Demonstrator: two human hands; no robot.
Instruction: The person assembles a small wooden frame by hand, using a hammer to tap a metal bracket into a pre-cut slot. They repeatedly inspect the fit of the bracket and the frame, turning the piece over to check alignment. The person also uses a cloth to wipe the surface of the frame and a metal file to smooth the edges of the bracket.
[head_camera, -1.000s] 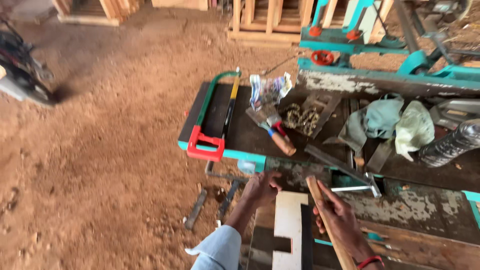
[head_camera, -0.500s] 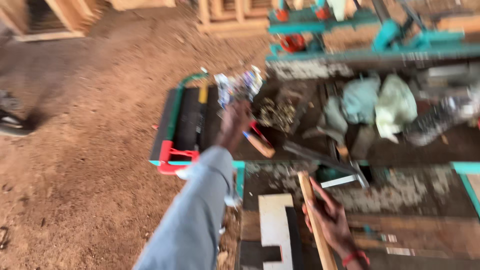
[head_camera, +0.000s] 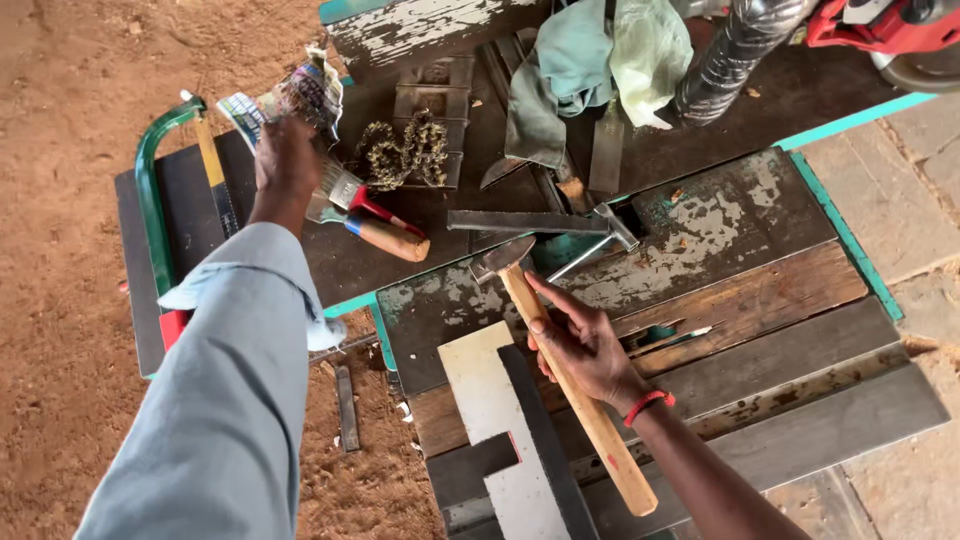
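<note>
The workbench (head_camera: 740, 330) fills most of the view, its worn planks edged in teal and set on red dirt (head_camera: 70, 300). Along its left edge lies a green-framed saw (head_camera: 150, 200), and toward the top sit crumpled cloths (head_camera: 590, 60) beside a dark ribbed bottle (head_camera: 735, 50). On the near planks lies a pale notched board (head_camera: 495, 420) with a dark strip across it. The hammer (head_camera: 560, 370) is in the right hand (head_camera: 585, 350): the fingers curl loosely round the wooden handle near the head, the metal head resting on the bench top and the handle's end pointing back toward the person. A red band circles that wrist. The left hand (head_camera: 285, 160), arm in a grey sleeve, is stretched over the tool clutter at the far left, closed on a small crumpled packet (head_camera: 300, 95) that it holds just above the bench. Just right of it lie a paintbrush (head_camera: 365, 210) with a red ferrule, a tangle of chain (head_camera: 405, 150) and a steel square (head_camera: 540, 222). By the look of it, this is the fetching step: hammer ready, packet just taken up. The next move calls for bringing the packet back to the board without spilling it.
</note>
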